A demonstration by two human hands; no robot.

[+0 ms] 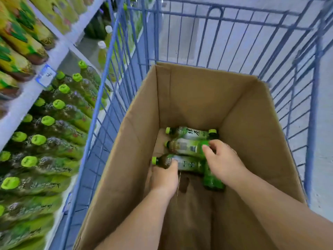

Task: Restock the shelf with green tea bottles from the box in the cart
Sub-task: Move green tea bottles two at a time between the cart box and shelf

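Note:
A deep cardboard box (252, 123) stands in a blue wire cart (225, 33). Several green tea bottles with lime caps lie on its bottom. My left hand (164, 175) grips the nearest bottle (187, 164) around its neck end, cap pointing left. My right hand (223, 159) curls its fingers round the middle bottle (185, 147). Behind them lies a far bottle (191, 133), and one more bottle (212, 179) sits partly under my right wrist. On the left, the shelf (27, 98) holds rows of green tea bottles (54, 123).
The upper shelf carries yellow-green labelled bottles (19, 38), with a price tag (46, 75) on the shelf edge. The cart's wire side (100, 105) stands between the box and the shelf. Pale floor (180, 33) shows beyond the cart.

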